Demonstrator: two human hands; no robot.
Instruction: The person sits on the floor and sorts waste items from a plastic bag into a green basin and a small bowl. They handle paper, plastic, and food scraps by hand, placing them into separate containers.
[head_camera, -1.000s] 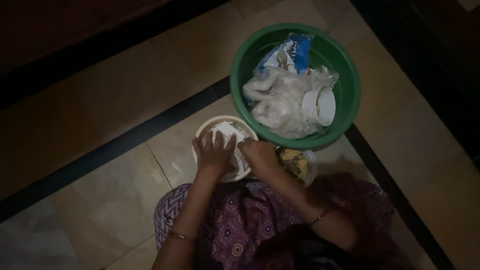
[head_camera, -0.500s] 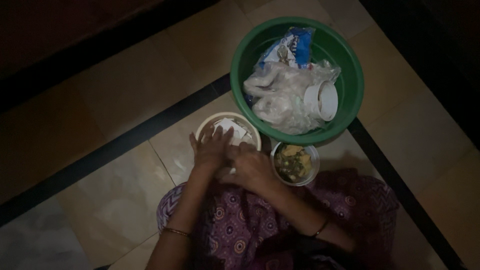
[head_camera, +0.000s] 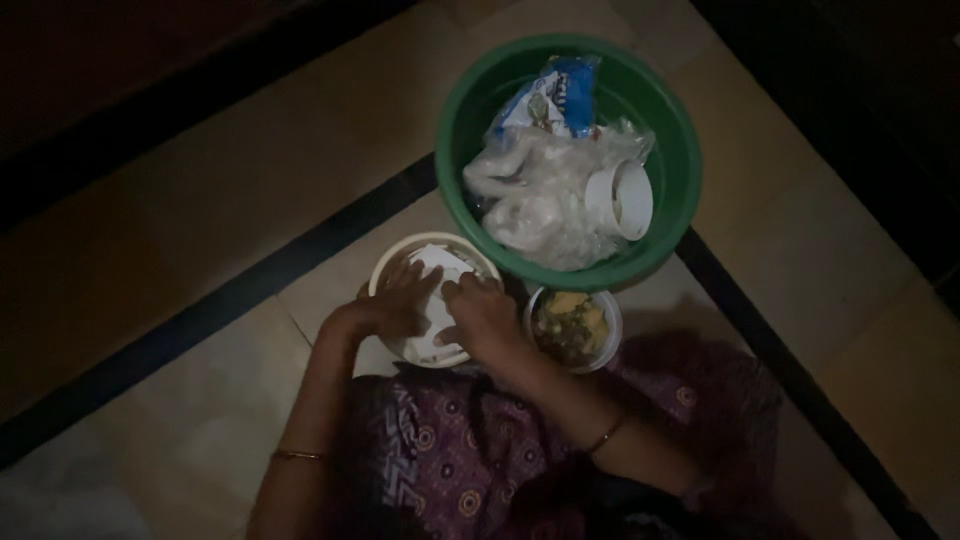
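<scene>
Floor (head_camera: 250, 200) of pale tile with a dark strip running across it carries everything, and I sit on it in my purple patterned dress (head_camera: 450, 460). Biggest on it is the green tub (head_camera: 672, 130), up toward the top edge, right of middle. Inside the tub lie a crumpled clear bag (head_camera: 540, 200), a white cup (head_camera: 622, 200) on its side against the right wall, and a blue-and-white packet (head_camera: 545, 100) at the far side. Just below the tub's left rim stands the white bowl (head_camera: 400, 262), touching or nearly touching the tub; the light is too dim to say which. White paper (head_camera: 437, 262) lies in the bowl. My left hand (head_camera: 392, 305) rests over the bowl's left side, fingers bent onto the paper. My right hand (head_camera: 482, 315) is at the bowl's right side, fingers curled onto the paper; whether either truly pinches it I cannot tell. Right of the bowl, under the tub, sits a small clear tub of food (head_camera: 572, 325).
</scene>
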